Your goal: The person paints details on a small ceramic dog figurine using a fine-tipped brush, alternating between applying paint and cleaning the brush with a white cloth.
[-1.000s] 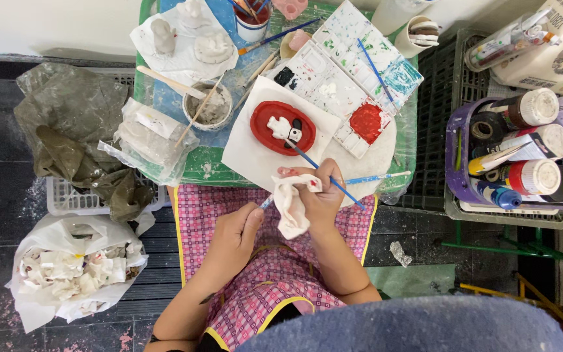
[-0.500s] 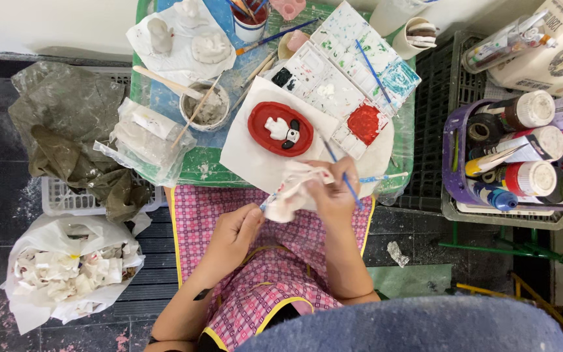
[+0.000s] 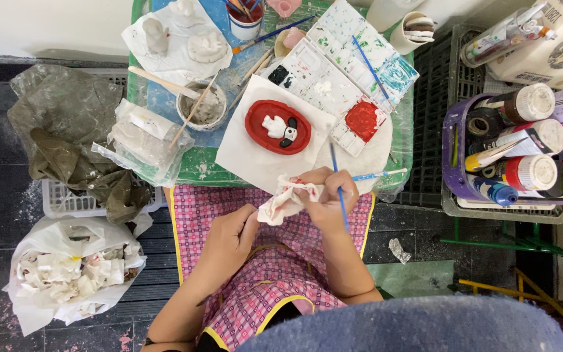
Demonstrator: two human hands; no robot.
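Note:
My right hand grips a thin blue paintbrush, held almost upright, and also pinches one end of a crumpled white tissue stained red. My left hand holds the tissue's other end, over my pink checked apron. Just beyond my hands, a red oval plaque with a small white and black figure lies on a white paper sheet. A white paint palette with a red-filled well lies to its right.
A cup of grey paste with a stick, a cup of brushes and white figurines stand on the green table. A purple basket of paint bottles is at right. A bag of used tissues is on the floor at left.
My right hand moved slightly right and turned the brush from slanted to almost upright. The tissue stays between both hands, and the left hand shifted a little.

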